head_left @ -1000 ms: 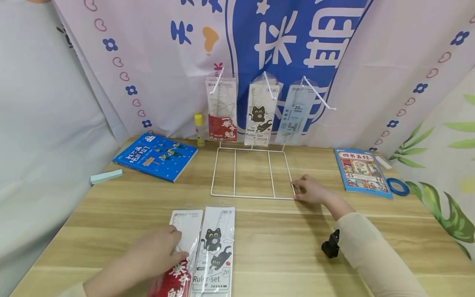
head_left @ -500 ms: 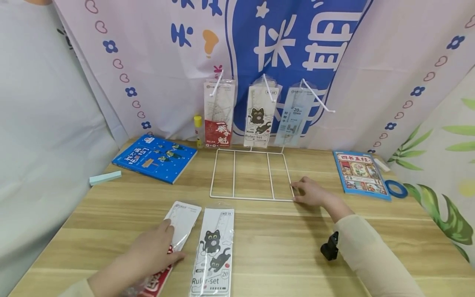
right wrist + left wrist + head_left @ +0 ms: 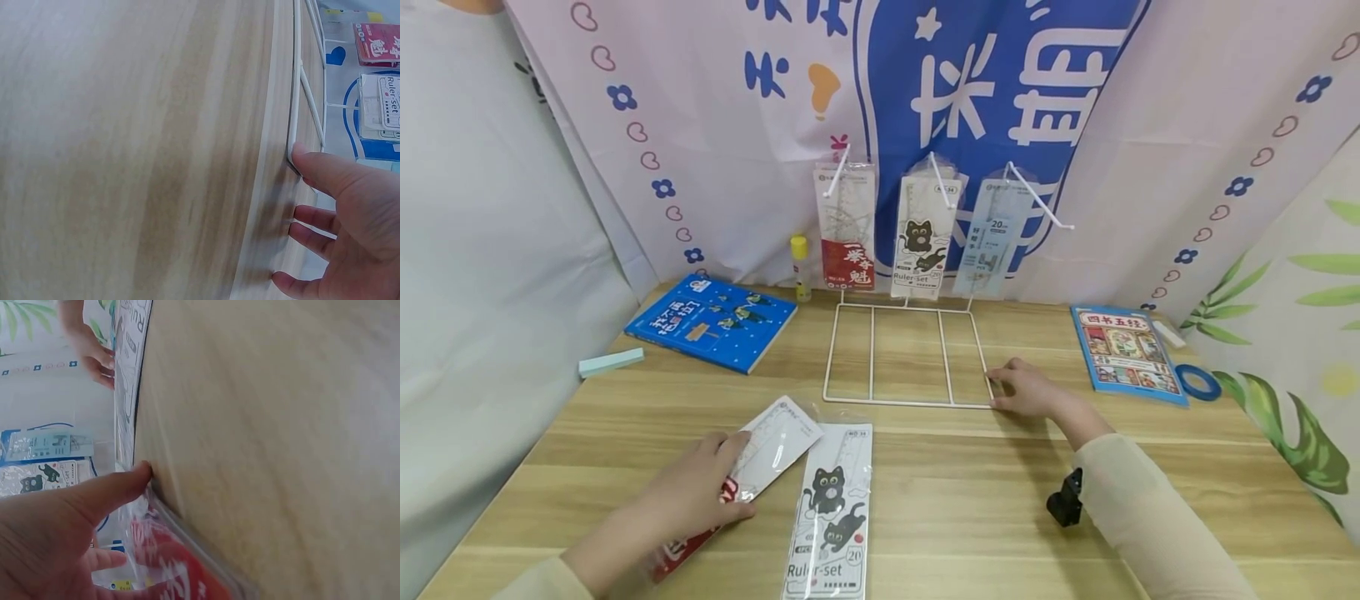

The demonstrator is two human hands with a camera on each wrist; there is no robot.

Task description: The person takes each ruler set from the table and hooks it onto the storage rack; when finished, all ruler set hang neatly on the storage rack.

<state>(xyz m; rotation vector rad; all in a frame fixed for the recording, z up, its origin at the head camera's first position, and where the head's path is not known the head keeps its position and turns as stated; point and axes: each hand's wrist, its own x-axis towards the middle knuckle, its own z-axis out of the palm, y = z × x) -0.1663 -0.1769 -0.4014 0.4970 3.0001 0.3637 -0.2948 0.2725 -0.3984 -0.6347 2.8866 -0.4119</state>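
Note:
My left hand [image 3: 688,492] grips a ruler set packet [image 3: 782,446] with a white top and red lower part, its thumb along one edge in the left wrist view. The packet lies slanted, its middle hidden by the hand. Its top corner meets a second ruler set [image 3: 833,521], printed with black cats, flat on the table. My right hand [image 3: 1028,390] holds the front right corner of a white wire display rack [image 3: 910,404]. In the right wrist view its thumb [image 3: 312,164] presses on the wire. Three packets hang from the rack's hooks: red and white [image 3: 847,225], cat-printed [image 3: 925,237], pale blue [image 3: 992,237].
On the left lie a blue book [image 3: 715,321] and a pale blue strip-like box [image 3: 612,362]. A yellow-capped glue stick [image 3: 801,271] stands beside the rack. To the right are another book [image 3: 1127,354] and blue tape [image 3: 1198,382]. A printed cloth [image 3: 730,192] hangs behind.
My left hand has drawn the red and white packet's lower end leftward, turning it from beside the cat packet to a slant. The right hand has stayed on the rack's corner.

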